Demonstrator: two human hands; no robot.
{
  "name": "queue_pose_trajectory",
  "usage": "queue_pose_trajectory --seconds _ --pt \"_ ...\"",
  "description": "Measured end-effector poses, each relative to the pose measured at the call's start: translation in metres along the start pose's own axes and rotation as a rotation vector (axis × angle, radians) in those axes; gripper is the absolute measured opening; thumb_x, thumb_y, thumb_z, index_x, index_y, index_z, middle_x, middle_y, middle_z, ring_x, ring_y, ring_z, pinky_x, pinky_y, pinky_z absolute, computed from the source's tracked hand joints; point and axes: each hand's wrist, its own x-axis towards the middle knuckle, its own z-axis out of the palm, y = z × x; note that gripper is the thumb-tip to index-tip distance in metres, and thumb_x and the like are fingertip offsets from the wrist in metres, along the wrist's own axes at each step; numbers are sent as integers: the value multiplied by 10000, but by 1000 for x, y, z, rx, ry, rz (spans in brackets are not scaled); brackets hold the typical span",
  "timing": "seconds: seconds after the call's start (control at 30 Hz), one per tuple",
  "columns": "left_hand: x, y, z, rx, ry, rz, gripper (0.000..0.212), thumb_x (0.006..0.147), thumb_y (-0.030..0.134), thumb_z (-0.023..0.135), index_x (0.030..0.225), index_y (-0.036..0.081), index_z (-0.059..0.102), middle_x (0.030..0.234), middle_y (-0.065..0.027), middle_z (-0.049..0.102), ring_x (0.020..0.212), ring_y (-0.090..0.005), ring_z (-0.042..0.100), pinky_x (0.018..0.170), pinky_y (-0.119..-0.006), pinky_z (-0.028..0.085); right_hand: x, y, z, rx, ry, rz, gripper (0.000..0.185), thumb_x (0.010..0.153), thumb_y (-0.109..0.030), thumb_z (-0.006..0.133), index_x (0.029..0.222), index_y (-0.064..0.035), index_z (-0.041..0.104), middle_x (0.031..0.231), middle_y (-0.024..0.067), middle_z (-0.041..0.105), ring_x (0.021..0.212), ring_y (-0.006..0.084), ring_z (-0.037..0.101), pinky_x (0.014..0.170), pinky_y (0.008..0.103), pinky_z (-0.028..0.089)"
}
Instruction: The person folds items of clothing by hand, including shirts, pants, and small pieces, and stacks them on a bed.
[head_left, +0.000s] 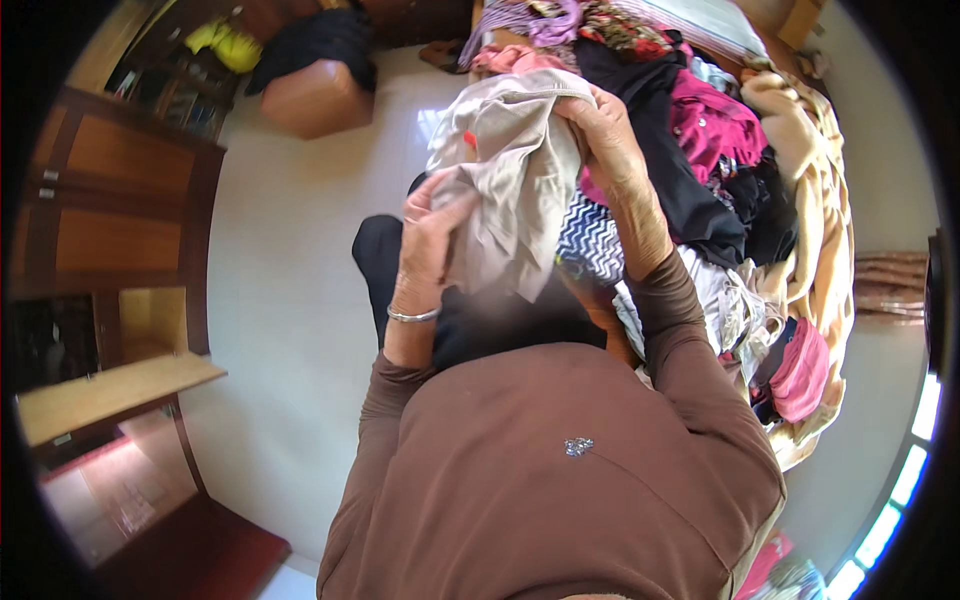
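A light beige cloth garment (517, 157) with a ribbed band and a small orange-red patch hangs between my two hands, above my lap. My left hand (435, 217), with a silver bangle at the wrist, grips its left side. At the upper right, my right hand (606, 131) pinches the banded edge. Folds hide most of the fingertips, and the garment's lower end is blurred. Just right of it lie a navy-and-white zigzag cloth (591, 236) and a long black garment (675, 180).
Clothes cover the bed to the right, among them a magenta garment (712, 124), a pink folded cloth (801, 371) and a cream blanket (814, 187). A brown stool (319, 101) stands on the pale floor (292, 262). Wooden cabinets (124, 169) line the left, one flap (120, 394) hanging open.
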Motion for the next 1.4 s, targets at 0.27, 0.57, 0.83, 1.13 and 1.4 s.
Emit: queue_pose_trajectory --seconds 0.27,0.57,0.83,1.13,1.4 --pt "-45 29 -86 -25 406 170 157 885 119 551 961 3 625 815 -35 619 702 -95 564 605 -224 458 3 33 -7 -72 -35 73 158 753 -56 681 668 -90 552 672 -29 577 578 47 515 546 191 422" --pt "-98 62 -136 -92 224 429 190 909 121 501 974 1 633 591 24 413 568 -83 409 505 -221 354 -47 12 -24 -335 -274 -38 184 746 -48 674 914 -41 601 797 15 626 684 86 591 610 216 487" --pt "-105 4 -32 326 -60 -339 423 861 149 568 1250 11 476 998 -42 568 825 -91 540 687 -237 469 -126 74 50 -510 -1173 143 411 728 -144 629 1107 -6 546 982 148 591 927 236 564 811 325 432" --pt "-115 -4 -41 192 61 -437 525 832 7 564 1314 -27 359 1236 -114 495 1053 -139 521 891 -255 419 -115 51 55 -329 -1198 463 268 760 -113 590 1006 -6 592 883 117 644 804 202 617 717 297 477" --pt "-144 16 -90 -298 374 -71 449 617 -59 418 1049 -79 538 983 -151 613 855 -229 608 858 -309 464 -115 72 37 -679 -1024 156 235 825 -222 565 912 -5 588 741 166 603 691 301 591 623 368 448"
